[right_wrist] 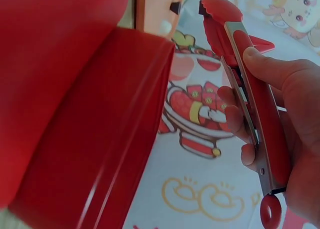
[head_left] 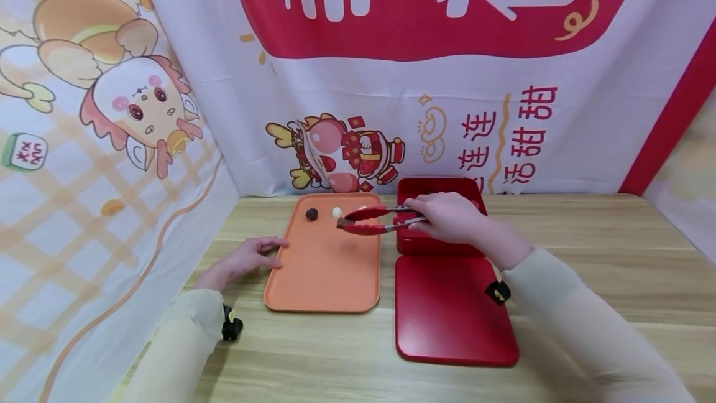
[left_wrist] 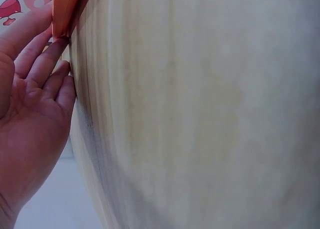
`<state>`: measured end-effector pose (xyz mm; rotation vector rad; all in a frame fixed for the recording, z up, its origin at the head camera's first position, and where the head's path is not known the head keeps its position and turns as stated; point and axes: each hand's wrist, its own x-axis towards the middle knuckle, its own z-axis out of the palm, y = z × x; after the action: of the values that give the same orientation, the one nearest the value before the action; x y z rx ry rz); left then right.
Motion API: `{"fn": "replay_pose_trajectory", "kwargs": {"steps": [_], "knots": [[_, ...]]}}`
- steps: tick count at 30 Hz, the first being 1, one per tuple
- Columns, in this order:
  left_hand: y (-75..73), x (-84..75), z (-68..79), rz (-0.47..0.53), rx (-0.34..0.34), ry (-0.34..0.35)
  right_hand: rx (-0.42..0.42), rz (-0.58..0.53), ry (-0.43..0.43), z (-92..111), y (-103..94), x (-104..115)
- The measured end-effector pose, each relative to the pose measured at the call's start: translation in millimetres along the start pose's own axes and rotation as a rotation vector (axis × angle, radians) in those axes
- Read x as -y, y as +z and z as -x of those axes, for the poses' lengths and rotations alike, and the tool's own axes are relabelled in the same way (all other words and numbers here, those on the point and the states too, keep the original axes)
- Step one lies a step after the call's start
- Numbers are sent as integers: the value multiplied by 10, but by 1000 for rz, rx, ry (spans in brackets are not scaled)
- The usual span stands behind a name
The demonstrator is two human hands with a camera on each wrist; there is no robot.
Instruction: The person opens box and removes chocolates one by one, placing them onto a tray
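My right hand (head_left: 450, 216) grips a pair of red-tipped metal tongs (right_wrist: 260, 114) around their handles. A small dark brown piece (head_left: 344, 223) sits between the tong tips, above the upper right part of an orange tray (head_left: 324, 278). On the tray lie a dark round ball (head_left: 311, 214) and a small white ball (head_left: 336, 211). The left hand (head_left: 254, 257) rests its fairly straight fingers and thumb against the tray's left edge. In the left wrist view, fingertips (left_wrist: 62, 41) touch the tray's side (left_wrist: 65, 11).
An open red box (head_left: 442, 244) stands right of the tray, its inside partly hidden under the right hand. In front of it lies a flat red lid (head_left: 455, 313) on the wooden table (head_left: 313, 353). A printed cloth (head_left: 347, 92) hangs behind and along the left.
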<state>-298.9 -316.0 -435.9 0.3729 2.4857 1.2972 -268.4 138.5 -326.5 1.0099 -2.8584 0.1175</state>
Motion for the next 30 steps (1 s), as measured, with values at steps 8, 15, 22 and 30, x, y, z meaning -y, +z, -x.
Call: {"fn": "replay_pose_trajectory", "kwargs": {"steps": [8,15,22,30], "knots": [[7,25,-23,13,4,1,3,27,-65,-255,160,139],[-4,-6,8,36,3,11,34,60,-91,-474,251,242],[-12,-51,23,34,1,14,71,58,-74,-682,320,361],[-7,-6,-6,20,5,0,124,60,-63,-842,408,480]]}}
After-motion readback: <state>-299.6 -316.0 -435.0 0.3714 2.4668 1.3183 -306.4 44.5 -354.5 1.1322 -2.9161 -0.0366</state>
